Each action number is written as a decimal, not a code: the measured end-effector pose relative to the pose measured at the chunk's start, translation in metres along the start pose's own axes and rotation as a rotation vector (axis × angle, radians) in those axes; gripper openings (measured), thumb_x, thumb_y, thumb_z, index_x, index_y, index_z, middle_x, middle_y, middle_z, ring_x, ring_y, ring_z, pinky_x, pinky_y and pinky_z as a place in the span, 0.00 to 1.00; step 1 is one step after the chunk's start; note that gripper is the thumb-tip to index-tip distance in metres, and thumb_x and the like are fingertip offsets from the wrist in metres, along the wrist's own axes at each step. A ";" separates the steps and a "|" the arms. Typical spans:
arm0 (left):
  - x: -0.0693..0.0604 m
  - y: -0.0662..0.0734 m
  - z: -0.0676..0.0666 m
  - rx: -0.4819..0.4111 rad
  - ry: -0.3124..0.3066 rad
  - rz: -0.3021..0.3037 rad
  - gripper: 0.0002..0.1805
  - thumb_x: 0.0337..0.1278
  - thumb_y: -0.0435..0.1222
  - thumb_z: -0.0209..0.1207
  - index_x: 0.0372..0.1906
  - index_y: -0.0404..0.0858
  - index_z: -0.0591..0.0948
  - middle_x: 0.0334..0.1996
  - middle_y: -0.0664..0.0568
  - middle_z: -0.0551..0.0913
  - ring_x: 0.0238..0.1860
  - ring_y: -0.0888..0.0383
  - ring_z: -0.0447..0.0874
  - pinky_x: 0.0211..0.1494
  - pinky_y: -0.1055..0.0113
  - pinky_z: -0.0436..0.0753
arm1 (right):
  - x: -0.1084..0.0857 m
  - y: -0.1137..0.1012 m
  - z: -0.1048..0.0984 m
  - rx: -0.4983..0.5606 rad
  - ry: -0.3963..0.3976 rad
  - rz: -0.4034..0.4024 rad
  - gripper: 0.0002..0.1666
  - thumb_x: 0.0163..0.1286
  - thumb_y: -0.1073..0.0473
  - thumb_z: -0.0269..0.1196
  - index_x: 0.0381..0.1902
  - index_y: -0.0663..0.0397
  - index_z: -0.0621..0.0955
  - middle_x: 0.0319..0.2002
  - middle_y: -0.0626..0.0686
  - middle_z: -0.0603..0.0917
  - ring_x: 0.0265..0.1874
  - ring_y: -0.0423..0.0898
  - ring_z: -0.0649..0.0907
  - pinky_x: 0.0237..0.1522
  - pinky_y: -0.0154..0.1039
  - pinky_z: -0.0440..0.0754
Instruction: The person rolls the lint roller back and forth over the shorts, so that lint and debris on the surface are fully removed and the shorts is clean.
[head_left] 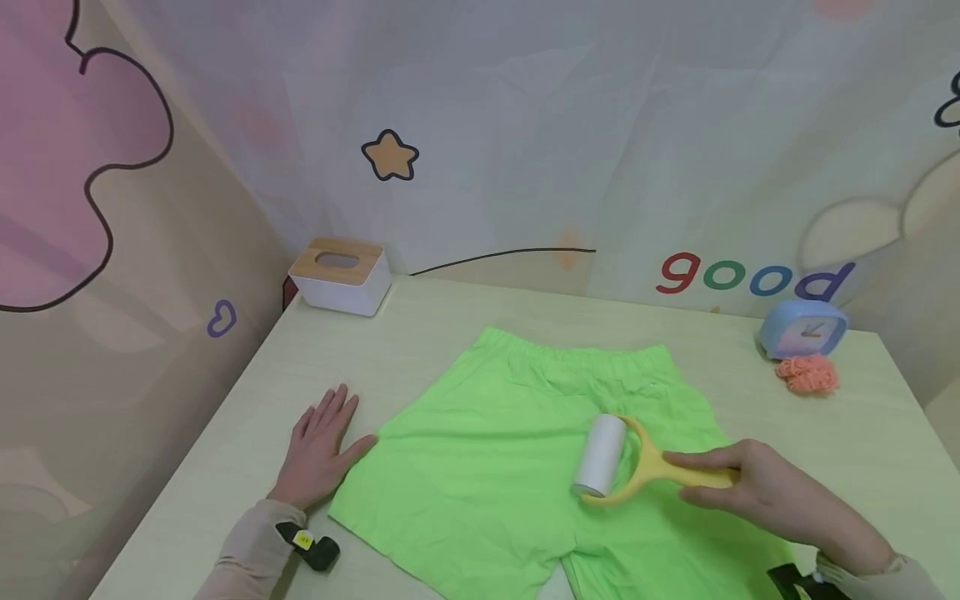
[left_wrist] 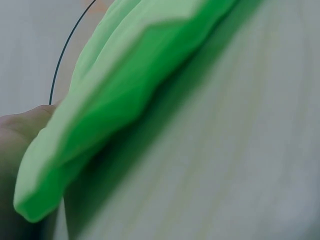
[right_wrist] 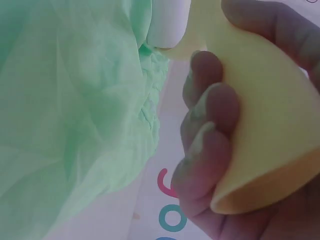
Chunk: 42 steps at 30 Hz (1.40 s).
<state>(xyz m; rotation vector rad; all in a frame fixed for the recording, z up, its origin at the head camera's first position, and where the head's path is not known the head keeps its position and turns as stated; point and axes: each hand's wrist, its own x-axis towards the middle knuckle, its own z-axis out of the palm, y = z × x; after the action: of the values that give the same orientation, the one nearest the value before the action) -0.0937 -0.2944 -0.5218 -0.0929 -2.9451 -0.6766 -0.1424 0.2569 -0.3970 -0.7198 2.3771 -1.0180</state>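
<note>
Bright green shorts (head_left: pixel 465 450) lie spread on the table, waistband toward the back wall. My right hand (head_left: pixel 772 492) grips the yellow handle of a lint roller (head_left: pixel 600 454), whose white cylinder rests on the shorts right of their middle. In the right wrist view, fingers (right_wrist: pixel 207 145) curl round the yellow handle (right_wrist: pixel 270 100). My left hand (head_left: pixel 318 450) lies flat on the table with fingers spread, its thumb touching the left edge of the shorts. A green hem (left_wrist: pixel 120 95) covers most of that hand in the left wrist view.
A white tissue box with a wooden lid (head_left: pixel 341 275) stands at the back left of the table (head_left: pixel 420 325). At the back right are a blue clock (head_left: pixel 804 327) and a coral bundle of stringy material (head_left: pixel 808 375). A printed backdrop (head_left: pixel 510 150) rises behind the table.
</note>
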 end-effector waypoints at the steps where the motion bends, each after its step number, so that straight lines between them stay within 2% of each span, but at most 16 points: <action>1: 0.000 0.000 0.000 -0.001 -0.002 -0.002 0.43 0.66 0.59 0.51 0.75 0.37 0.58 0.77 0.42 0.49 0.76 0.44 0.41 0.73 0.45 0.42 | -0.001 0.000 0.001 -0.013 0.015 -0.004 0.25 0.65 0.50 0.66 0.59 0.51 0.81 0.15 0.37 0.63 0.13 0.31 0.56 0.12 0.30 0.62; 4: -0.001 0.001 0.000 0.001 -0.002 -0.006 0.43 0.66 0.59 0.51 0.75 0.37 0.58 0.76 0.42 0.50 0.76 0.44 0.41 0.73 0.45 0.41 | -0.004 0.001 0.001 -0.039 0.055 -0.006 0.24 0.66 0.49 0.66 0.58 0.49 0.82 0.17 0.39 0.65 0.14 0.30 0.58 0.13 0.30 0.64; 10: -0.001 0.000 -0.001 0.006 -0.005 -0.013 0.43 0.66 0.60 0.50 0.75 0.37 0.58 0.76 0.42 0.50 0.76 0.44 0.41 0.73 0.45 0.41 | -0.009 0.003 -0.001 -0.022 0.099 0.038 0.24 0.67 0.50 0.65 0.59 0.47 0.81 0.19 0.42 0.67 0.12 0.31 0.60 0.12 0.31 0.65; 14: -0.001 -0.001 -0.003 0.013 -0.009 -0.015 0.43 0.66 0.60 0.49 0.75 0.37 0.58 0.77 0.42 0.49 0.76 0.44 0.41 0.74 0.45 0.41 | -0.012 0.007 -0.002 -0.025 0.168 0.054 0.23 0.67 0.52 0.66 0.59 0.47 0.81 0.19 0.44 0.68 0.11 0.32 0.60 0.11 0.33 0.66; 18: -0.002 -0.002 -0.005 0.021 -0.004 -0.014 0.43 0.66 0.60 0.50 0.75 0.36 0.58 0.77 0.42 0.49 0.76 0.44 0.41 0.74 0.45 0.41 | -0.009 0.007 0.001 -0.054 0.241 0.026 0.23 0.66 0.52 0.67 0.58 0.47 0.82 0.28 0.46 0.78 0.13 0.32 0.59 0.12 0.34 0.65; 21: -0.002 -0.001 -0.007 0.009 -0.005 -0.014 0.43 0.66 0.59 0.50 0.75 0.36 0.58 0.76 0.42 0.49 0.76 0.44 0.41 0.74 0.45 0.41 | -0.004 0.005 0.004 -0.066 0.278 0.003 0.23 0.65 0.52 0.67 0.58 0.47 0.82 0.31 0.47 0.81 0.15 0.32 0.60 0.13 0.33 0.65; 24: -0.002 0.001 -0.007 0.002 -0.009 -0.018 0.43 0.66 0.59 0.51 0.75 0.36 0.59 0.76 0.42 0.49 0.76 0.44 0.41 0.73 0.45 0.41 | 0.003 0.001 0.006 -0.079 0.302 -0.017 0.22 0.65 0.51 0.67 0.57 0.46 0.83 0.31 0.45 0.81 0.15 0.32 0.60 0.12 0.33 0.65; 28: -0.002 0.002 -0.007 0.016 -0.013 -0.025 0.43 0.66 0.60 0.50 0.75 0.36 0.58 0.76 0.42 0.49 0.76 0.44 0.41 0.74 0.45 0.41 | 0.014 -0.006 0.007 -0.105 0.330 -0.035 0.24 0.65 0.50 0.67 0.59 0.44 0.81 0.24 0.43 0.77 0.12 0.32 0.60 0.11 0.33 0.65; 31: -0.002 0.002 -0.007 0.016 -0.004 -0.026 0.43 0.66 0.59 0.50 0.75 0.36 0.59 0.76 0.42 0.50 0.76 0.44 0.41 0.73 0.45 0.41 | 0.025 -0.013 0.006 -0.105 0.341 -0.021 0.27 0.65 0.47 0.66 0.62 0.44 0.79 0.18 0.44 0.68 0.11 0.33 0.61 0.10 0.34 0.65; 38: -0.001 0.004 -0.002 -0.019 0.010 -0.014 0.43 0.65 0.59 0.52 0.74 0.35 0.59 0.76 0.41 0.50 0.76 0.43 0.42 0.73 0.44 0.41 | 0.059 -0.023 0.010 -0.182 0.393 -0.057 0.28 0.68 0.45 0.64 0.62 0.49 0.78 0.17 0.45 0.65 0.10 0.35 0.60 0.12 0.33 0.64; 42: -0.001 0.002 -0.001 -0.011 0.003 -0.021 0.43 0.65 0.59 0.51 0.75 0.37 0.58 0.77 0.43 0.49 0.76 0.45 0.41 0.73 0.45 0.41 | 0.077 -0.028 0.015 -0.167 0.393 -0.080 0.28 0.68 0.44 0.64 0.62 0.48 0.79 0.15 0.44 0.64 0.10 0.36 0.61 0.12 0.33 0.64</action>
<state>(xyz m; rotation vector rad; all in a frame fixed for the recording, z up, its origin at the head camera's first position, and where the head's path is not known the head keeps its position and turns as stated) -0.0928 -0.2927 -0.5199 -0.0622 -2.9436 -0.6957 -0.1845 0.1849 -0.4003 -0.7339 2.8180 -1.0849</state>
